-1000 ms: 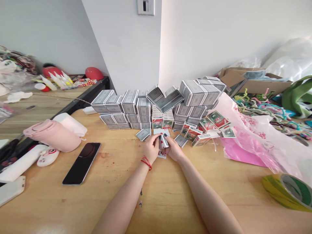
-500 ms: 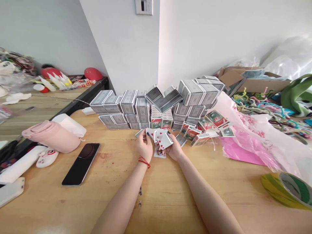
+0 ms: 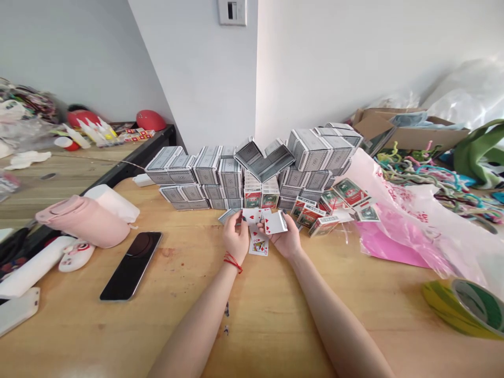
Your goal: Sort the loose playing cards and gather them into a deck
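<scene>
Both my hands are raised a little above the wooden table (image 3: 275, 315), in front of a wall of stacked grey card boxes (image 3: 252, 168). My left hand (image 3: 235, 239), with a red string at the wrist, pinches one or two playing cards (image 3: 249, 215). My right hand (image 3: 286, 239) grips another face-up card with red hearts (image 3: 274, 222). A few face-up cards (image 3: 259, 245) lie on the table between my hands. Grey-backed cards (image 3: 228, 214) lie flat just beyond my left hand.
Loose red and green card packs (image 3: 326, 207) spill beside a pink plastic bag (image 3: 397, 220) on the right. A black phone (image 3: 132, 264) and a pink bottle (image 3: 84, 219) lie to the left. A tape roll (image 3: 464, 310) sits at the right edge. Coloured cords (image 3: 429, 176) lie at the back right.
My hands lifted the cards off the table and drew apart, splitting them: the left keeps some, the right pulls a heart card to the right. The head view has barely shifted.
</scene>
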The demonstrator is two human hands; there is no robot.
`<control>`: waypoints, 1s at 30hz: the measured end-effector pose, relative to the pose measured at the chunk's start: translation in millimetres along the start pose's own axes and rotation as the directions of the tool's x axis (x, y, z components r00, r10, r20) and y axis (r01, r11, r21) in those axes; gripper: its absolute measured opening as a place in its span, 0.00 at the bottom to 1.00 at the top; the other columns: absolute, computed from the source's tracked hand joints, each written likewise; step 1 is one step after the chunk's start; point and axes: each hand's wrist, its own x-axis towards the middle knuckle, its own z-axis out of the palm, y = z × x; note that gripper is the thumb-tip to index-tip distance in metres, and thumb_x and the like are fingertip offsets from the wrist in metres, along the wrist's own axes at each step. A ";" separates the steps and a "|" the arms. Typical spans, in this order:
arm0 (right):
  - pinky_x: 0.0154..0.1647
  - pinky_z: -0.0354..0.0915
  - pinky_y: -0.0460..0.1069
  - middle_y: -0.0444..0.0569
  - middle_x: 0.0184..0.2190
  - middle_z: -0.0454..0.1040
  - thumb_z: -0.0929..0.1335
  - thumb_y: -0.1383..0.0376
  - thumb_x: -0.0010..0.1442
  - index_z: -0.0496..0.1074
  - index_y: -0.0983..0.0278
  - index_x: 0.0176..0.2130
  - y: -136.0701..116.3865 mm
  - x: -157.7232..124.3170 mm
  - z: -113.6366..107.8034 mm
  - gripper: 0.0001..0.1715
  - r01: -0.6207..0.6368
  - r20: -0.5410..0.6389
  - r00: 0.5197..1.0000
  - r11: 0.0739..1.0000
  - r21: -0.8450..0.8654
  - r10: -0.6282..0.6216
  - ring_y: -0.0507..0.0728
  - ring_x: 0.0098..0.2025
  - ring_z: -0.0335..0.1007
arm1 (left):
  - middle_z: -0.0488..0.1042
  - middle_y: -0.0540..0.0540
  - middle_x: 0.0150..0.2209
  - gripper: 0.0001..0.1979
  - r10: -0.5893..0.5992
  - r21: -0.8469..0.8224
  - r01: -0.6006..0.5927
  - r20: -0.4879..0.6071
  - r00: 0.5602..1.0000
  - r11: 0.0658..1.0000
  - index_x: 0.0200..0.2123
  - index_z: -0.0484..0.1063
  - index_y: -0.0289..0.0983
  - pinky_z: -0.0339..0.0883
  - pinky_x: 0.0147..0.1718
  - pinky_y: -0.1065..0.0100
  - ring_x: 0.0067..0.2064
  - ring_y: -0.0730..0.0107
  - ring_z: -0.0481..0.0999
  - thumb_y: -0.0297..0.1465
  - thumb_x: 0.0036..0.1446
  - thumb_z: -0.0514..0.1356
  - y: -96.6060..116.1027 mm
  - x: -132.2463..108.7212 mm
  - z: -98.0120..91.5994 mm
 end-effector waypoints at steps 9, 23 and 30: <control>0.34 0.65 0.53 0.48 0.29 0.74 0.63 0.55 0.50 0.69 0.64 0.33 5.5 7.2 -8.2 0.16 0.128 -0.145 0.981 0.992 -0.005 -0.127 0.57 0.32 0.70 | 0.69 0.45 0.37 0.07 0.066 -0.108 -0.031 0.339 0.939 0.994 0.31 0.62 0.37 0.66 0.33 0.70 0.38 0.70 0.70 0.26 0.46 0.56 9.9 -4.7 -1.8; 0.23 0.58 0.45 0.39 0.20 0.65 0.67 0.57 0.46 0.62 0.61 0.26 15.4 8.6 -8.5 0.11 0.214 -0.192 0.948 0.955 -0.205 -0.254 0.50 0.22 0.61 | 0.66 0.45 0.43 0.08 0.180 0.052 -0.233 0.483 0.857 0.971 0.19 0.59 0.37 0.58 0.44 0.61 0.46 0.62 0.63 0.22 0.39 0.57 16.3 -1.9 -4.3; 0.23 0.56 0.44 0.38 0.23 0.65 0.68 0.57 0.46 0.63 0.61 0.28 19.1 10.8 -7.8 0.12 0.249 -0.185 0.927 0.905 -0.345 -0.325 0.48 0.22 0.58 | 0.66 0.46 0.43 0.08 0.224 0.133 -0.325 0.488 0.844 0.936 0.17 0.59 0.37 0.57 0.41 0.60 0.42 0.61 0.63 0.22 0.37 0.57 20.1 -2.3 -7.4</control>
